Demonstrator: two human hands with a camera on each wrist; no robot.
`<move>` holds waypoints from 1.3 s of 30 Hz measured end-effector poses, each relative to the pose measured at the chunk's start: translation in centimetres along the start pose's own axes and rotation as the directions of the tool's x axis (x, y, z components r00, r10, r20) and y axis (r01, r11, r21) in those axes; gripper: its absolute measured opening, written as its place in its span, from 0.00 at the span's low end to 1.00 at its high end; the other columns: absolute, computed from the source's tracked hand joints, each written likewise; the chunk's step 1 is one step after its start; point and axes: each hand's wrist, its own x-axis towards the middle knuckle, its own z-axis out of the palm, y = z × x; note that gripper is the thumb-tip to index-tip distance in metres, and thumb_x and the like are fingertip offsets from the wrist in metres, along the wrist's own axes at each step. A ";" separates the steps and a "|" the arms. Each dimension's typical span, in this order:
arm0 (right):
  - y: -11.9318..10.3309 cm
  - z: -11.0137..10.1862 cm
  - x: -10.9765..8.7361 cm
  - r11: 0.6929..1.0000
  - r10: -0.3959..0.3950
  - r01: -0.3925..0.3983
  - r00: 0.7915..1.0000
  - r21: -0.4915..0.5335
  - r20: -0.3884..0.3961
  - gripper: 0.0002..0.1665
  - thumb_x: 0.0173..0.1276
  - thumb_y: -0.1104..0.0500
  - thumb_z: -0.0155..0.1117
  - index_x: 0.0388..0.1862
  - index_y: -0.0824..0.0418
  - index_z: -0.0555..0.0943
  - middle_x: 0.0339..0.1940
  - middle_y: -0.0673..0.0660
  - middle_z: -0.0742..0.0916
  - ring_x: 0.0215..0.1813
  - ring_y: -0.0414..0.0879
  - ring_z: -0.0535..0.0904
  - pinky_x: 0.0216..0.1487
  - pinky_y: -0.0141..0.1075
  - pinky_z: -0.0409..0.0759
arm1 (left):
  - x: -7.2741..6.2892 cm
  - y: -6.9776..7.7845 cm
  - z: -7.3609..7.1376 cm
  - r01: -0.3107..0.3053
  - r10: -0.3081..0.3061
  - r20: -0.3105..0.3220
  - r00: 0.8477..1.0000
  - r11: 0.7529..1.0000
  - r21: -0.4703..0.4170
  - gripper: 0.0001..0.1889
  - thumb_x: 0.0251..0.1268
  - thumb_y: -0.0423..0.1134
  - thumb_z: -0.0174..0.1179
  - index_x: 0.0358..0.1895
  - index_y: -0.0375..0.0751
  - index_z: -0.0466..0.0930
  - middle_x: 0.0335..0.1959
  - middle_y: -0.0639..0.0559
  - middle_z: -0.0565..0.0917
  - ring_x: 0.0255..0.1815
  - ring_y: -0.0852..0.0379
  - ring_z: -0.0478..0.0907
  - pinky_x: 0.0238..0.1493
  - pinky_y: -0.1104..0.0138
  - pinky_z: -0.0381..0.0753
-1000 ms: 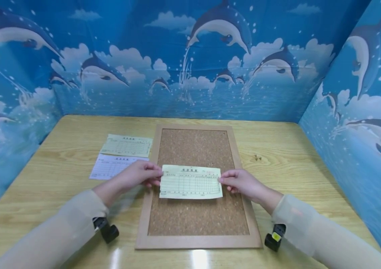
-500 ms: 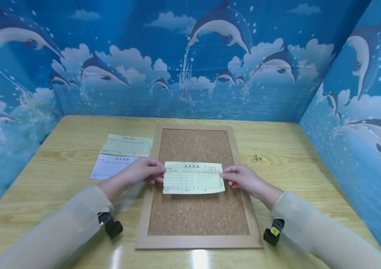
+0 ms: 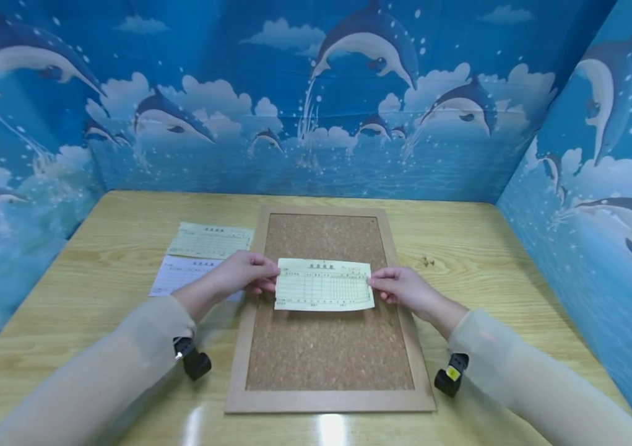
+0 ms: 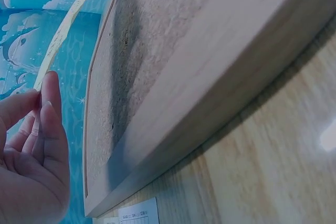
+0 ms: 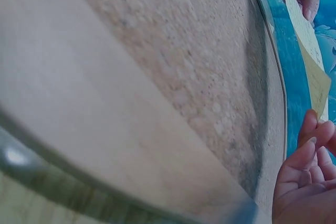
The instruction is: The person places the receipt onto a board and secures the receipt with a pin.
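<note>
A pale yellow-green printed form slip is stretched between both hands over the middle of the corkboard. My left hand pinches its left edge between thumb and fingers, and my right hand pinches the right edge. In the left wrist view the slip appears nearly edge-on, held up off the cork, with a shadow on the board below. From the right wrist the slip shows a slight bend near the right fingertips.
Left of the board lie a yellowish form slip and a white one, the latter partly behind the left hand. Several small brass-coloured pins rest on the wooden table at right. Dolphin-printed curtains surround the table.
Both hands have carried the slip away from the body, up the corkboard, and slightly to the right. The other slips and the pins have stayed put.
</note>
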 end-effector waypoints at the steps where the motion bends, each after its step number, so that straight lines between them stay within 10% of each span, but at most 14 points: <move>1: -0.1 -0.1 0.0 1.000 0.001 -0.001 1.000 0.001 -0.002 0.17 0.68 0.60 0.58 0.48 0.72 0.76 0.29 0.52 0.78 0.27 0.37 0.71 0.28 0.29 0.72 | 0.1 0.0 0.0 -0.001 0.001 -0.001 1.000 1.000 0.002 0.14 0.67 0.39 0.56 0.48 0.31 0.78 0.32 0.48 0.84 0.31 0.59 0.82 0.34 0.66 0.79; 39: -0.9 -1.1 2.6 0.999 -0.032 0.033 0.997 0.013 -0.066 0.18 0.69 0.60 0.56 0.50 0.75 0.75 0.24 0.49 0.77 0.26 0.35 0.71 0.29 0.29 0.73 | 2.1 1.8 -0.3 0.028 -0.027 -0.090 0.996 1.000 0.003 0.15 0.68 0.41 0.54 0.50 0.34 0.77 0.43 0.44 0.81 0.32 0.60 0.81 0.40 0.65 0.79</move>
